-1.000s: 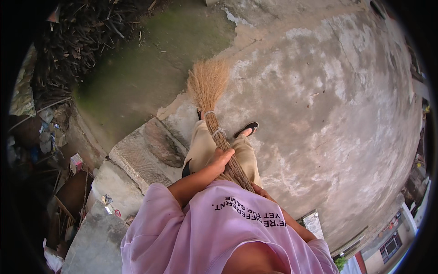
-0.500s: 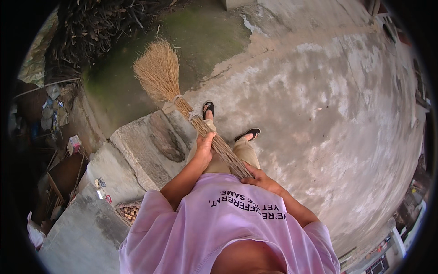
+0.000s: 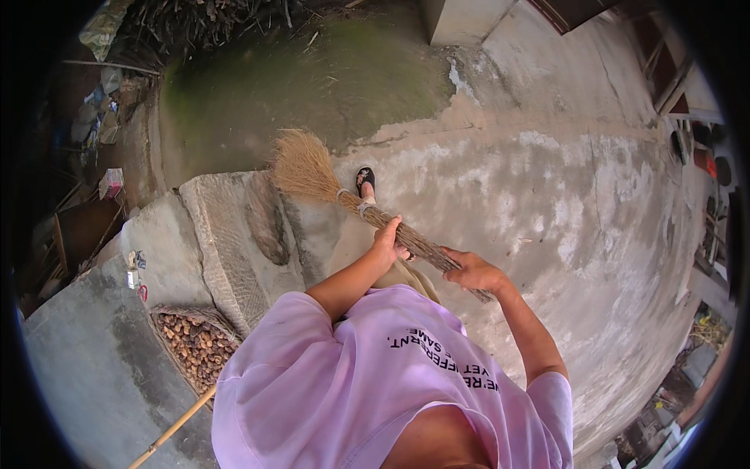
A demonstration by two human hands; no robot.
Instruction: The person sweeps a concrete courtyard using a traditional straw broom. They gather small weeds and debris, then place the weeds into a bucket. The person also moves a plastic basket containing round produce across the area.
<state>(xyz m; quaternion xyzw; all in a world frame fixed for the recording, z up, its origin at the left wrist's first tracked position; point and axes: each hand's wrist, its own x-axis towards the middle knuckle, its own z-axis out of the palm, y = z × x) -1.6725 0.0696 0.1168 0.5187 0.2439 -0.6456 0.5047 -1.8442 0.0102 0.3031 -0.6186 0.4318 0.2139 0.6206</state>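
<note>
A twig broom (image 3: pixel 422 248) slants across in front of me, its pale bristle head (image 3: pixel 305 166) up at the left and its bundled stick handle down at the right. My left hand (image 3: pixel 387 241) is wrapped round the handle, just below the pale ties that bind it. Closer to the handle's lower end, my right hand (image 3: pixel 473 271) also grips it. The bristles spread out beside my foot in a dark shoe (image 3: pixel 366 181). My other foot is mostly hidden behind the broom and hands.
Left of me, a stone step (image 3: pixel 226 227) borders the concrete floor (image 3: pixel 484 187). A basket of brown lumps (image 3: pixel 195 344) stands near a bamboo pole (image 3: pixel 173 428). Mossy ground (image 3: pixel 312 86) and a brushwood pile (image 3: pixel 203 23) lie ahead. A pale block (image 3: pixel 469 19) rises beyond.
The broom has swung toward a flatter slant, its bristle head lower and to the right. Both hands have moved right, still gripping. More of the basket and the bamboo pole now show.
</note>
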